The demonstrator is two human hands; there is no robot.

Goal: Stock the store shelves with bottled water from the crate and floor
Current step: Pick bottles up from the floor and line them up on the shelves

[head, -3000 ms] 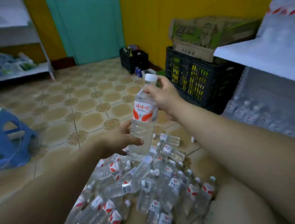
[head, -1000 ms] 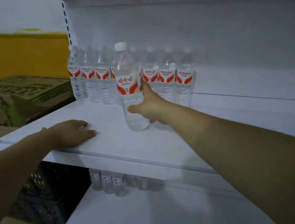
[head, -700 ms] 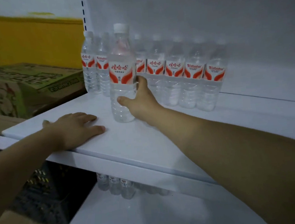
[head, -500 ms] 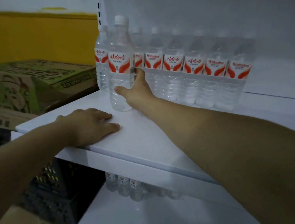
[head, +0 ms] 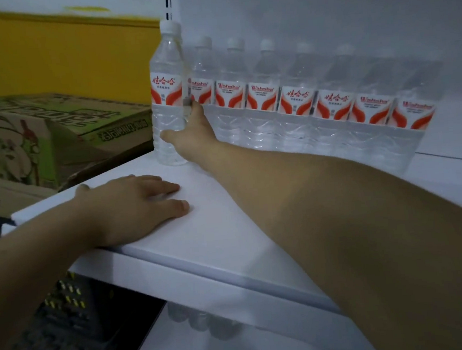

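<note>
Water bottle (head: 167, 97), clear, red label, white cap, stands upright with right hand (head: 193, 136) fingers (head: 193, 106) curled round it.

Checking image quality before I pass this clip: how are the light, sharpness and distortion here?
Head view: dim, bluish light; the bottle in the right hand and nearby labels read sharp; the shelf row softens toward its right end; the lower-shelf bottles are dark and blurred; wide-angle stretch swells the right forearm.
</note>
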